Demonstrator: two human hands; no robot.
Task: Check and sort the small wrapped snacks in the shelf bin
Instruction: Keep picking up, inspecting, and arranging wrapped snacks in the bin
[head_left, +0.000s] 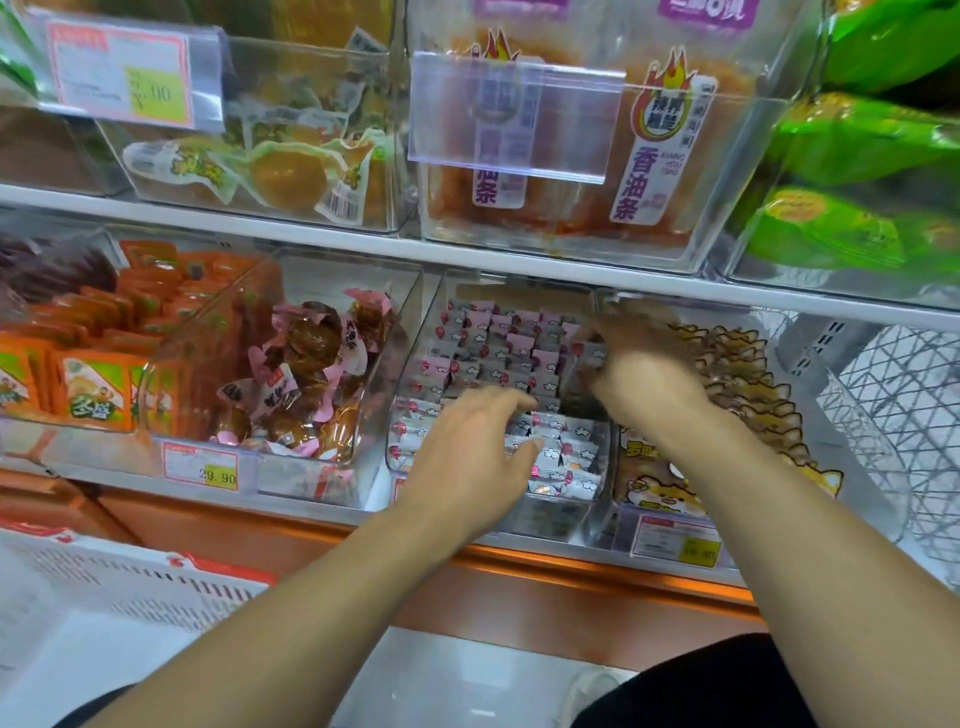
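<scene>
On the lower shelf, the clear shelf bin (415, 415) holds rows of small wrapped snacks (498, 358). The left hand (467, 457) rests on the front rows, fingers spread apart. The right hand (644, 364) reaches the rear rows; its grip cannot be determined. The adjacent left bin (332, 488) contains brown pink-wrapped items (311, 364).

The small wrapped snacks (498, 358) are grey and pink, printed with white clouds and red dots. Their bin (415, 353) is clear plastic. The neighbouring packets (93, 395) are orange with green labels; the price tag (201, 466) is white, red-bordered, with a yellow patch.
</scene>
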